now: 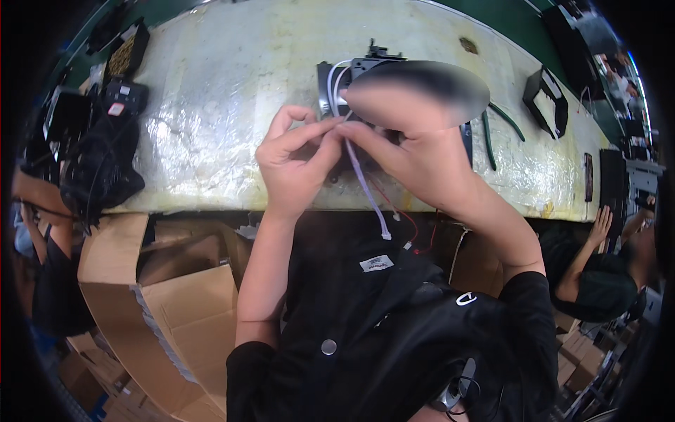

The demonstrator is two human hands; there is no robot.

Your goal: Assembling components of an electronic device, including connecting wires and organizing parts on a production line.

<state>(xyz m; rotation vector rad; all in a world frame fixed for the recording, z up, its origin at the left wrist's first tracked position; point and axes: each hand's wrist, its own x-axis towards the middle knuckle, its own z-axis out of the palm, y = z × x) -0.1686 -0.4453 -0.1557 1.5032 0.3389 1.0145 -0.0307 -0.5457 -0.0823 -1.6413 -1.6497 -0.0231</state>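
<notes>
The left hand (290, 165) and right hand (429, 155) pinch the pale cable (365, 185) between nearly closed fingers (309, 132).

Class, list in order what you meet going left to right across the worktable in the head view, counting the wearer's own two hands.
Black bundle → left hand → right hand → green-handled tool → black open box → narrow dark strip

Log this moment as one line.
left hand: pinching cable | right hand: at cable, partly blurred | plug: hangs past table edge | green-handled tool: on table
</notes>
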